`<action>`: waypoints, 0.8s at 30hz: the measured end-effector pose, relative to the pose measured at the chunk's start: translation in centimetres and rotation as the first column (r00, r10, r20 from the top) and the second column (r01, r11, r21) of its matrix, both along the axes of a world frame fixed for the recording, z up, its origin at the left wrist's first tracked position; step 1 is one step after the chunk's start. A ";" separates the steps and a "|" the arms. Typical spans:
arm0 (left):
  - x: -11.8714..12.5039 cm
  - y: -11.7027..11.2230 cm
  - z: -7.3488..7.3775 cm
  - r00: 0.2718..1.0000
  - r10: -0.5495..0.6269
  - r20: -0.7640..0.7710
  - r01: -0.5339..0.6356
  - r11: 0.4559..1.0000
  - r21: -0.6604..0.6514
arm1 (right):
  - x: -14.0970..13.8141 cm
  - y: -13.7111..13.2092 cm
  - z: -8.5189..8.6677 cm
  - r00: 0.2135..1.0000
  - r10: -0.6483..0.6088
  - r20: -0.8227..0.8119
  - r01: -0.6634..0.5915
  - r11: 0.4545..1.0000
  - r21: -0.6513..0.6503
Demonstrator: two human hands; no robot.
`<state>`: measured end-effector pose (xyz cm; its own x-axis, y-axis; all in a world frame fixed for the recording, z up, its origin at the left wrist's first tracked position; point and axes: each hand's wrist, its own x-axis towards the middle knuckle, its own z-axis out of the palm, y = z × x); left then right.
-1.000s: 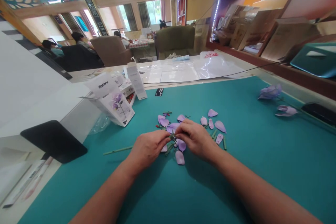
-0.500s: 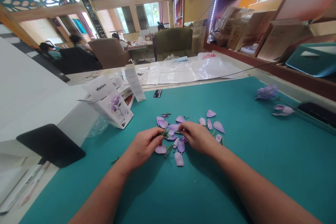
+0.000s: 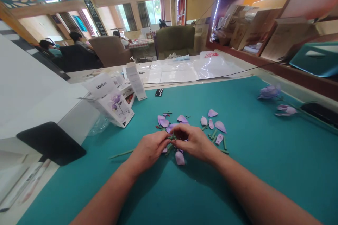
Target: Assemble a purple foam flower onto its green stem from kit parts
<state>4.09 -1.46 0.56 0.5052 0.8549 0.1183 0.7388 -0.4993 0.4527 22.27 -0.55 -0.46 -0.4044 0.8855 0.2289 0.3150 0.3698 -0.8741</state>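
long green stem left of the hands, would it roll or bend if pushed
The long green stem looks thin and evenly round, so it would probably roll a little if pushed across the smooth-looking teal mat. It lies quite straight, which suggests it is fairly stiff, and something so slender is likely light.

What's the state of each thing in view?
left hand, closed on a green stem piece
right hand, fingers curled over the same piece, against the left hand
lilac petals, loose, scattered on the teal mat
long green stem, lying loose on the mat
two lilac flowers, assembled on stems, lying at the mat's far right
printed carton, open, tilted
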 end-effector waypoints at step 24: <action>-0.5 0.2 1.1 0.996 -0.076 0.055 0.079 0.995 -0.060 | 0.6 0.1 0.6 0.998 0.066 -0.013 -0.066 0.996 0.059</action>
<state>3.55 -1.26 1.64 0.5647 0.8198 0.0947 0.6730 -0.5239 0.5221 22.89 -0.44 0.09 -0.4578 0.8418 0.2859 0.2755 0.4401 -0.8547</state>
